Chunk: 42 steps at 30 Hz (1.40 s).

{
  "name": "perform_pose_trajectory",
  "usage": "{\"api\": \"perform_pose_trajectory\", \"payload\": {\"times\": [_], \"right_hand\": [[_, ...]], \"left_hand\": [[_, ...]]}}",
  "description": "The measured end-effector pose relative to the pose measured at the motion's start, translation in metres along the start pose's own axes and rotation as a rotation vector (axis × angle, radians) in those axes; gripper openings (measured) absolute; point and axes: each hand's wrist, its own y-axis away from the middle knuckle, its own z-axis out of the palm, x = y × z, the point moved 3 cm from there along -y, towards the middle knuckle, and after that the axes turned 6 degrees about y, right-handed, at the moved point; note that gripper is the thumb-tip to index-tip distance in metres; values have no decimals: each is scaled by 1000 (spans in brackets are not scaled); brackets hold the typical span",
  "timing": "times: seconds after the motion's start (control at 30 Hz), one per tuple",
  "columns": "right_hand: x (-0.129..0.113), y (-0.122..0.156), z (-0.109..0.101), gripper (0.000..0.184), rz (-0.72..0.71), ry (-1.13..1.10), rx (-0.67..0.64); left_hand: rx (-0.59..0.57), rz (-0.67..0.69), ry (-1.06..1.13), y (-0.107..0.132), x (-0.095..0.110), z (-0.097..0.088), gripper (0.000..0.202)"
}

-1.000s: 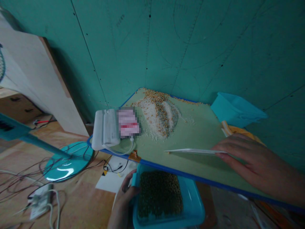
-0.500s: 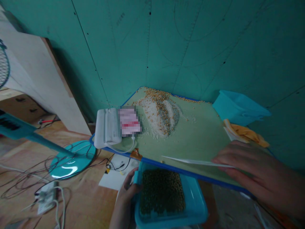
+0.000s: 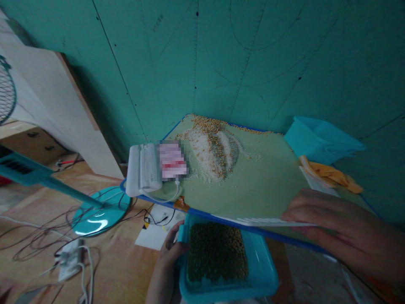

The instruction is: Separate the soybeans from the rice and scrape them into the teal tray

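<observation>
My left hand [image 3: 171, 250] grips the left rim of a blue plastic box [image 3: 261, 270], thumb over the rim. Many dark green beans [image 3: 210, 253] and some yellow beans [image 3: 242, 249] lie in this box, just below the table's front edge. My right hand [image 3: 338, 230] pinches a thin white sheet [image 3: 262, 221], possibly paper or card, held edge-on along the blue front edge of the pale green tabletop [image 3: 253, 194]. Farther back on the tabletop lies a pile of white grains [image 3: 202, 156], which look like rice, with yellow beans [image 3: 205, 123] scattered over and behind it.
On the table's left are a white device [image 3: 144, 169] with a cable and a blurred-out pink-and-white item [image 3: 172, 160]. A blue bin [image 3: 319, 141] and an orange cloth [image 3: 335, 175] sit at the right. A fan stand [image 3: 104, 211] and tangled cables occupy the floor at left.
The white sheet has moved toward me, from the tabletop onto its front edge. A lone yellow bean by that edge is no longer visible. My left hand stays on the box.
</observation>
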Motion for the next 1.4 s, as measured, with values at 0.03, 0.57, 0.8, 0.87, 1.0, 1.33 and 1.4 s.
{"api": "perform_pose_trajectory", "payload": {"times": [0.03,0.57,0.8,0.87,1.0,1.33,1.4], "right_hand": [[0,-1,0,21,4,-16,0],[58,-56,-7,34,431,-176,-22],[59,-78,3,29,324,-124,-3],[55,-81,4,27,276,-112,13],[47,-81,4,26,238,-74,26],[17,-69,-3,26,205,-82,-61],[14,-67,-3,26,175,-67,-59]], "left_hand": [[-4,5,-3,0,0,0,39],[-71,-44,-114,-25,-4,-20,38],[-47,-33,-147,-22,0,-16,38],[-20,-41,-127,-19,2,-14,37],[-48,-49,-72,-19,1,-14,36],[-96,-30,-81,-28,-7,-23,37],[-76,-52,-93,-27,-8,-24,39]]}}
